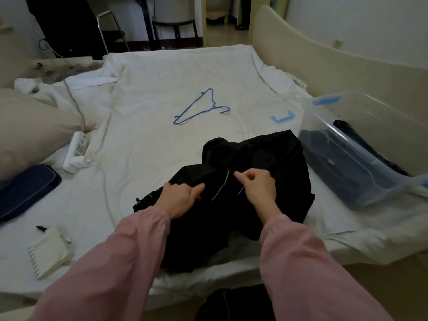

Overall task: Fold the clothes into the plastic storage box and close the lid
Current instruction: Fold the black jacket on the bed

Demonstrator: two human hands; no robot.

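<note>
- bed [162,84]: white sheet, and all the task's things sit on it.
- storage box [382,191]: on the bed's right side, open, with dark clothes already inside. No lid on it. The blue latch piece [281,117] on the sheet beside it may belong to the lid, can't tell.
- black jacket [266,158]: bunched and unfolded at the bed's near edge, its right side just beside the box. Long axis runs away from the person, hood end far, hem hanging over the near edge.
- left hand [179,198]: on the jacket front, grip curled and pinching fabric, left of the white drawstring [221,186].
- right hand [257,184]: grip curled and pinching fabric on the other side of that drawstring.
- Key relation: the box lies right of both hands, and the right hand is nearer. My read is the jacket needs flattening and folding first.
- blue hanger [201,107]: mid-bed, well apart from the jacket.
</note>
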